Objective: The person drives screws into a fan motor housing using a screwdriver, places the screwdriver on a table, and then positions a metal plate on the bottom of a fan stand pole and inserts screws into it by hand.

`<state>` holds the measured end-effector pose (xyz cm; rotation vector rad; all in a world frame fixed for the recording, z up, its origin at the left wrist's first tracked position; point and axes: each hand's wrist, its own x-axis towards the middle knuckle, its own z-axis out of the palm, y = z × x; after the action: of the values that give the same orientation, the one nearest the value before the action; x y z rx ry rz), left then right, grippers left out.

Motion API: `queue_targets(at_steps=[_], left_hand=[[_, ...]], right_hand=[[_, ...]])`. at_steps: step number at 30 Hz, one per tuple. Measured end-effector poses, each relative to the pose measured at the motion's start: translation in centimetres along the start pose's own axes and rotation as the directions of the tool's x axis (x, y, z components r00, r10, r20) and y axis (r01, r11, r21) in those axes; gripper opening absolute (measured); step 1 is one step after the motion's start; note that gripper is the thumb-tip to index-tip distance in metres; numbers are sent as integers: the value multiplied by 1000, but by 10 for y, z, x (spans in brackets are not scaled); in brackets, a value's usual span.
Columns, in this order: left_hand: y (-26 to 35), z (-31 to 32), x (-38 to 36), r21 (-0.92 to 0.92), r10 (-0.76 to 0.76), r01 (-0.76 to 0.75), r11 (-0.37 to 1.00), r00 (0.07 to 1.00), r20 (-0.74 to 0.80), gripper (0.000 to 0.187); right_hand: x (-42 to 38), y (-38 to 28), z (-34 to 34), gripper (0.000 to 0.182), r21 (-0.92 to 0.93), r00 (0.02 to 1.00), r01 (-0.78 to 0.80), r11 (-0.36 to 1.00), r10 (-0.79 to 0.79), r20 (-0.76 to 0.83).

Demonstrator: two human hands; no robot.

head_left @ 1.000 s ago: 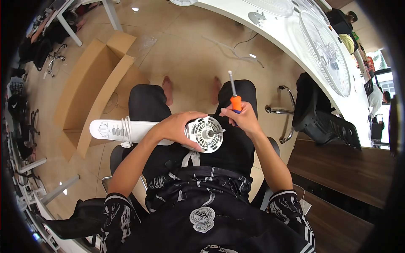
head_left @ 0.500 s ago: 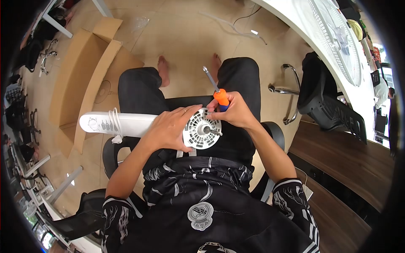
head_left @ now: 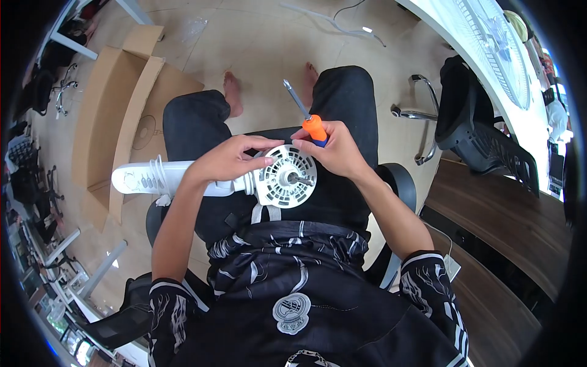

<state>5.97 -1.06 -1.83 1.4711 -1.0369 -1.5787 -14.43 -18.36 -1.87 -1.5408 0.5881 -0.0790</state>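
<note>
A white fan body (head_left: 211,188) lies across my lap, its panel end pointing left with a white cord (head_left: 160,177) wound round it. At its right end is the round, slotted fan motor housing (head_left: 284,194), a metal shaft sticking out of its middle. My left hand (head_left: 229,160) holds the upper left rim of the housing, thumb on the slotted face and index finger along the top edge. My right hand (head_left: 336,150) holds a screwdriver (head_left: 315,128) by its orange and blue handle, shaft tilted up and left. Its thumb and fingertips are at the housing's upper right rim.
An open cardboard box (head_left: 104,116) stands on the floor to the left. At right are a black office chair (head_left: 471,122) and a white table (head_left: 532,140) bearing a wire fan grille (head_left: 495,49). A brown wooden surface (head_left: 489,244) lies at lower right.
My left hand has loosened from around the housing and shifted up to its rim. The fan has moved slightly up and left. My right hand with the screwdriver has also risen a little leftward.
</note>
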Motion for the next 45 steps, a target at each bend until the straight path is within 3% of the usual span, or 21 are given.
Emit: queue_targets(at_steps=[2,7,10,12,13,15,18,24,30,34,37,39,40,45], left_hand=[[5,-8,4,31,-24,20,999,992,124,50],[-1,-9,8,101,-30,15,995,989,143,52],[7,0,11,62,-115,110,992,990,83,58],[17,-1,17,270,-295,243,932,940,173,76],[16,-3,17,272,-301,248,930,938,173,76],[11,-10,13,60,-152,140,988,927,343,99],[-13,-29,22,63,-138,124,990,927,349,109],[-10,-28,28,32,-168,166,986,937,306,96],[-6,-24,31,149,-131,99,984,965,228,87],[-2,-24,32,173,-162,125,977,961,223,91],[-7,-23,33,130,-196,168,977,950,242,105],[-15,-17,35,17,57,-67,998,937,345,110],[-13,-17,35,-8,-17,22,1000,903,430,119],[-4,-18,44,55,-104,88,995,873,476,118]], right_hand=[[-1,-1,0,16,31,1000,8,999,-8,9],[-4,-2,0,15,183,994,-51,982,32,103],[-5,-5,-4,17,184,986,-107,977,80,145],[-5,-1,-4,17,234,984,-112,966,75,164],[-5,1,-3,18,279,981,-117,953,68,181],[-6,1,-4,18,284,981,-110,953,57,187],[-5,-2,-7,17,273,979,-111,956,58,196],[-4,3,-6,16,243,978,-141,960,96,185],[-4,9,-2,16,231,979,-146,962,107,173],[-6,10,-1,16,200,985,-134,971,109,135],[-7,11,0,15,171,997,-70,983,62,55],[-5,14,2,16,163,997,-72,984,69,27],[-5,15,3,17,150,997,-80,985,82,-5],[-12,13,6,21,130,993,-94,987,102,-60]])
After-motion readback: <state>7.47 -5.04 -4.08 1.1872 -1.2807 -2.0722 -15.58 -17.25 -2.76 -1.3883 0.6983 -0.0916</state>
